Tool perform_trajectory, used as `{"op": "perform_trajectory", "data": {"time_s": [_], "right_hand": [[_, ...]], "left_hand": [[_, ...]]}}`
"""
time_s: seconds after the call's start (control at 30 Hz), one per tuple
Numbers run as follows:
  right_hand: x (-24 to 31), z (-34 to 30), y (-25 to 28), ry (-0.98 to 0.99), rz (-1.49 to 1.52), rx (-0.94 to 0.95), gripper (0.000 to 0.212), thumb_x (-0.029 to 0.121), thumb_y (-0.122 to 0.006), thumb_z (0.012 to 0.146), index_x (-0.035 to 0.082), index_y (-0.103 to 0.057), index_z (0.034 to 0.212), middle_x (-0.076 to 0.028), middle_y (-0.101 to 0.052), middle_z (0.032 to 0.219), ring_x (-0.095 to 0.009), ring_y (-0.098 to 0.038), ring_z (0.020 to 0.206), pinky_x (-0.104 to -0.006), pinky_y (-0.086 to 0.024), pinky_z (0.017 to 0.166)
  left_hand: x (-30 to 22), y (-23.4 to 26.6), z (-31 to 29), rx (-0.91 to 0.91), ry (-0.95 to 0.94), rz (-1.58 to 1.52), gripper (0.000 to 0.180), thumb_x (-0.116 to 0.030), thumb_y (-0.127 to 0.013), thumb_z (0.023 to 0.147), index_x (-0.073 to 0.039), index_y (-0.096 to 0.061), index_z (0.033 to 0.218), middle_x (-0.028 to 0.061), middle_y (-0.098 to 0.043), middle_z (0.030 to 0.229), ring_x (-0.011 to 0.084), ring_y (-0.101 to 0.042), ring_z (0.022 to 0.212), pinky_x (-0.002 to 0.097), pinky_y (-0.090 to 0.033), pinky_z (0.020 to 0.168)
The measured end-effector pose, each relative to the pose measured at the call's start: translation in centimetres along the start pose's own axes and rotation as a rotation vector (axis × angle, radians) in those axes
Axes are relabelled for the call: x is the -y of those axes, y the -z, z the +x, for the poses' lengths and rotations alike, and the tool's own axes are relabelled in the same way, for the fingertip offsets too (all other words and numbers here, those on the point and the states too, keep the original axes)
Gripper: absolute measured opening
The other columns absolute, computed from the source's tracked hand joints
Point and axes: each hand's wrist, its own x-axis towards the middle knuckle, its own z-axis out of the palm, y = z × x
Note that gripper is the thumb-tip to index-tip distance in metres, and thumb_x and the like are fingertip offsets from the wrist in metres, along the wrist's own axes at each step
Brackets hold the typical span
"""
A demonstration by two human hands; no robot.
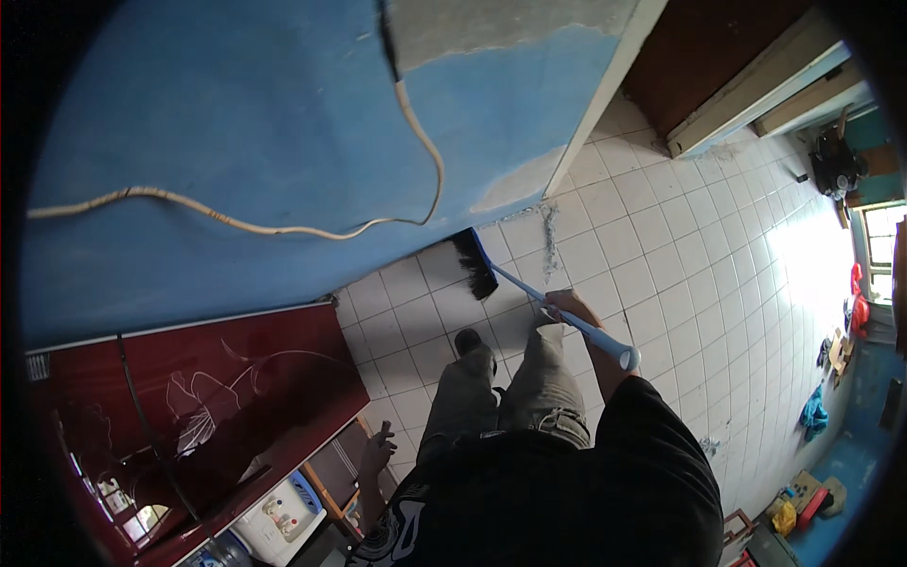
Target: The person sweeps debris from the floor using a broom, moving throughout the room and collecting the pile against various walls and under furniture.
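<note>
My right hand [567, 304] is wrapped round the light-blue handle of a broom [522, 285], and the handle's upper end reaches back past my forearm. The blue head and dark bristles [475, 265] rest on the tiled floor close to the foot of the blue wall. A line of grey dust [550, 241] lies to the right of the broom head. At my left side hangs my left hand [378, 452], its fingers apart and nothing clearly visible in them. It is nearest to a dark red refrigerator [312, 364] with a white flower pattern.
A white cable [283, 230] runs along the blue wall [236, 113]. Beside the refrigerator stands a white water dispenser [281, 520]. A door frame [680, 142] is at the far right. Red cloth [858, 302], blue cloth [814, 413] and other items lie along the right side.
</note>
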Motion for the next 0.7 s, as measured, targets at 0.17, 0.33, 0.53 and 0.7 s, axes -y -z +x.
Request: {"op": "perform_trajectory", "data": {"time_s": [0.17, 0.33, 0.53, 0.7], "right_hand": [[-0.6, -2.2, 7.0, -0.212, 0.095, -0.115, 0.014, 0.017, -0.049, 0.075, 0.007, -0.054, 0.067, -0.002, -0.047, 0.051, -0.008, -0.042, 0.036, -0.0224, -0.034, 0.032], [-1.9, -3.8, 14.7, -0.313, 0.12, -0.165, 0.013, 0.017, -0.05, 0.075, 0.007, -0.056, 0.069, -0.002, -0.047, 0.051, -0.008, -0.043, 0.037, -0.0224, -0.034, 0.032], [-2.6, -6.3, 21.1, -0.396, 0.24, -0.269, 0.013, 0.017, -0.051, 0.075, 0.006, -0.057, 0.072, -0.002, -0.048, 0.051, -0.008, -0.043, 0.037, -0.0223, -0.034, 0.032], [0.5, -10.8, 23.2, -0.419, 0.481, -0.389, 0.013, 0.015, -0.053, 0.069, 0.003, -0.057, 0.066, -0.003, -0.049, 0.051, -0.01, -0.047, 0.044, -0.0254, -0.035, 0.037]], "left_hand": [[-7.9, -4.3, 0.6, -0.059, 0.091, 0.056, 0.029, -0.012, -0.04, 0.072, 0.003, -0.051, 0.095, 0.0101, -0.055, 0.066, 0.0142, -0.053, 0.06, 0.0267, -0.043, 0.058], [-13.9, -10.7, 1.2, -0.01, -0.007, 0.092, 0.031, -0.01, -0.038, 0.072, 0.003, -0.05, 0.097, 0.0106, -0.056, 0.068, 0.0154, -0.055, 0.064, 0.0272, -0.045, 0.06], [-20.5, -17.1, 2.6, 0.05, -0.061, 0.154, 0.031, -0.01, -0.038, 0.072, 0.002, -0.052, 0.096, 0.012, -0.058, 0.07, 0.016, -0.058, 0.063, 0.0274, -0.046, 0.062], [-25.8, -19.0, 2.9, 0.04, -0.06, 0.344, 0.029, -0.011, -0.039, 0.074, 0.001, -0.054, 0.096, 0.0123, -0.06, 0.07, 0.016, -0.058, 0.064, 0.0274, -0.046, 0.061]]}}
